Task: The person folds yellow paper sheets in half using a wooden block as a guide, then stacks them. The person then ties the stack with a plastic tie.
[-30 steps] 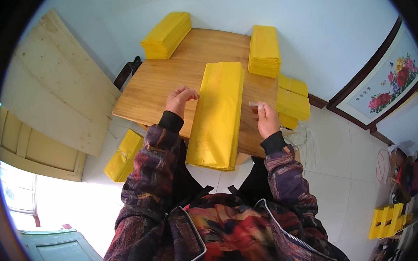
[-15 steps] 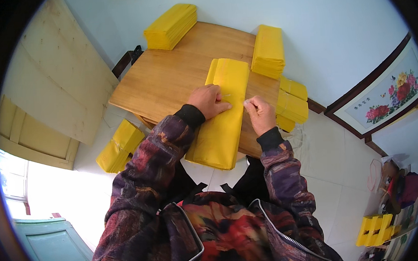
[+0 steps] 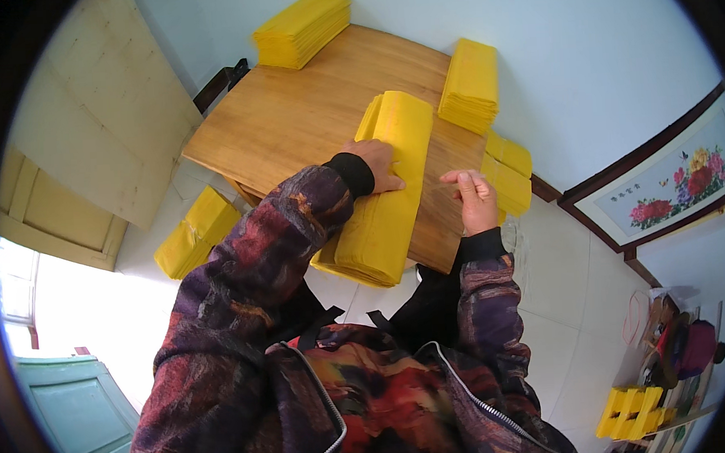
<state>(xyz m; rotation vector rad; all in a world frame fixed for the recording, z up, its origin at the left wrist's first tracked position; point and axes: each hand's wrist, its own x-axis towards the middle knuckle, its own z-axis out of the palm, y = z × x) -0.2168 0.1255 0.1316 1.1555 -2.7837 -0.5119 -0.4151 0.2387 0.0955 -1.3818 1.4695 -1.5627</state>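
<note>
A thick bundle of folded yellow sheets [image 3: 390,200], cloth-like, lies lengthwise toward me on the wooden table [image 3: 307,106], its near end jutting over the table's edge. My left hand [image 3: 376,167] grips it around the middle, thumb lying across the top and the other fingers bent at its left side. Layered folds show at the near end. To the right of the bundle and apart from it, my right hand [image 3: 474,200] is raised over the table edge. Its fingers are bent, with the index finger toward the bundle; anything pinched there is too small to make out.
Yellow stacks stand at the table's far left [image 3: 303,29] and far right [image 3: 468,85]. Tied yellow bundles rest below the right edge [image 3: 507,174] and on the floor at left [image 3: 197,233]. A framed flower picture [image 3: 663,174] leans at right, beside a cluttered rack [image 3: 674,374].
My right hand has moved away from the bundle to the right, its index finger straightening somewhat. The bundle has tilted, showing more folds at its near end. My left hand stays on it.
</note>
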